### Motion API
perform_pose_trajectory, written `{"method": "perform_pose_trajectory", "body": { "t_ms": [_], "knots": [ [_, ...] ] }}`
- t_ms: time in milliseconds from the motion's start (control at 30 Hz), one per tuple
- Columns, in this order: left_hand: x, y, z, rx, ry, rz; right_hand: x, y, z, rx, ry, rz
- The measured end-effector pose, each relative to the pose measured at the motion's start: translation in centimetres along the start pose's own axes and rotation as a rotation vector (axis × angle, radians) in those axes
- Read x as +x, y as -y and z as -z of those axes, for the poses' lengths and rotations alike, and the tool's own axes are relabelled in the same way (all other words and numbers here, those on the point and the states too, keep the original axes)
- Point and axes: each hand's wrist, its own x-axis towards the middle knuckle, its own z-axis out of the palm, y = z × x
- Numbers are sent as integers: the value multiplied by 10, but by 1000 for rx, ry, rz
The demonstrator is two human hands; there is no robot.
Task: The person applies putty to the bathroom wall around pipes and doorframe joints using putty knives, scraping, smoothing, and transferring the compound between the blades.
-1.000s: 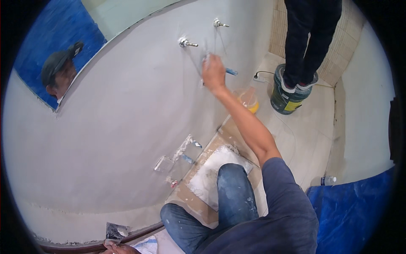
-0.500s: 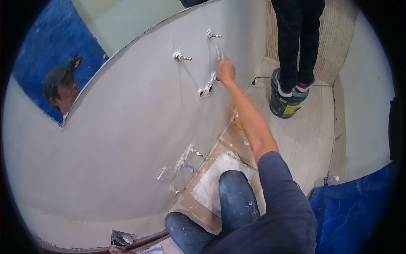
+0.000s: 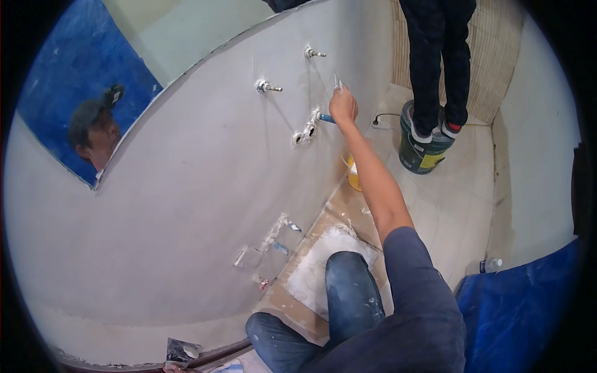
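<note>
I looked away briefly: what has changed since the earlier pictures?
The right hand moved rightward along the wall, uncovering the pipe openings. Nothing was let go: it still holds the thin blade, and the left hand the dark plate. The bucket stayed put.

I count two bare hands (image 3: 344, 104), one thin-bladed tool (image 3: 337, 81) and one dark plate (image 3: 180, 349). Over here there are two metal valve stems (image 3: 269, 87), two round holes (image 3: 297, 138) and one blue pipe (image 3: 326, 118). I also make out one green bucket (image 3: 415, 155), one yellow container (image 3: 354, 181), one clear bottle (image 3: 492, 265), and a second person's two dark-trousered legs (image 3: 425, 68).
</note>
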Motion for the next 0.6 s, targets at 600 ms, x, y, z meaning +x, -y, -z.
{"method": "perform_pose_trajectory", "body": {
  "t_ms": [600],
  "knots": [
    [23, -261, -30, 23, -78, 328, -43, 2, 37, 152, -18, 463]
  ]
}}
